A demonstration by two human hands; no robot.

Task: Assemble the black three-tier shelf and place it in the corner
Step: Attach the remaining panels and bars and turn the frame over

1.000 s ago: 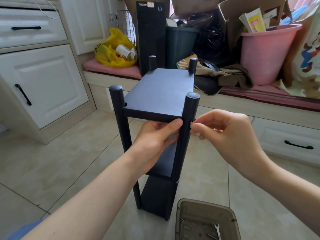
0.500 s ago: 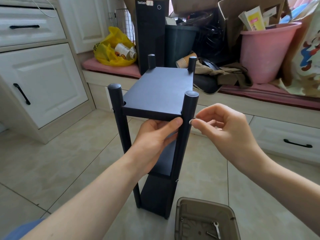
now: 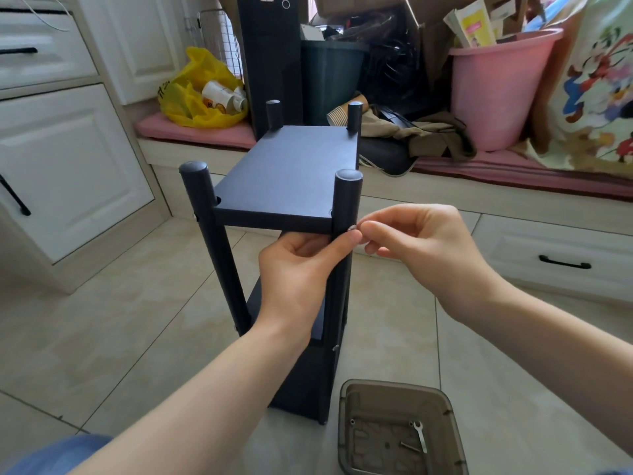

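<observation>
- Shelf (image 3: 291, 173), black, three tiers, stands upright on the tiled floor (image 3: 102, 337), near the window-seat drawers (image 3: 548, 248) and apart from the white cabinets (image 3: 68, 159).
- Left hand (image 3: 298, 272) grips the near right post (image 3: 346, 197) just under the top board. Thumb lies across the post front; fingers go behind, hidden.
- Right hand (image 3: 421, 248) pinches a small silver screw (image 3: 351, 228) between thumb and forefinger. Screw touches the post's right side at top-board level; other fingers loosely curled.
- Brown translucent tray (image 3: 346, 423) sits on the floor beside the shelf's near right foot, with a small wrench (image 3: 419, 431) and a loose bolt (image 3: 407, 447) inside.
</observation>
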